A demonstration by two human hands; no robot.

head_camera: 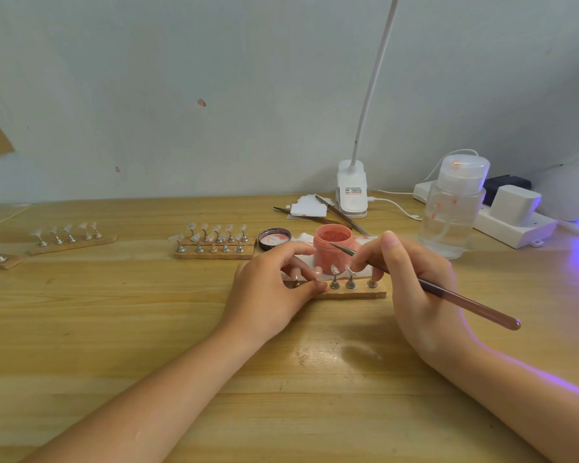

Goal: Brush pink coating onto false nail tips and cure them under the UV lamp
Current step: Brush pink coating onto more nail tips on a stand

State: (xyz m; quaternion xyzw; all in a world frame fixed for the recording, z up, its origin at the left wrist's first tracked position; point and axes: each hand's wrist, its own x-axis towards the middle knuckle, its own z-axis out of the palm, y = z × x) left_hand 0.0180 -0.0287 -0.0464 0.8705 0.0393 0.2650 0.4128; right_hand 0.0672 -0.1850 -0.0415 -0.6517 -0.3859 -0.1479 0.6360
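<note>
The left hand [274, 285] gripped the left end of the nearest wooden strip [351, 293], fingers curled round a metal stand there. The right hand [411, 282] pinched a brush [448, 294] — its tip hovering by the open pink jar [333, 248] just behind the strip. The UV lamp [572, 192] glowed violet at far right — well apart. Nail tips [335, 270] stood upright on stands.

A pale striped-grain wooden bench [114, 329] carries a round coral-pink plastic jar [332, 250], a white clip lamp [351, 192] and violet glow at its right edge.
</note>
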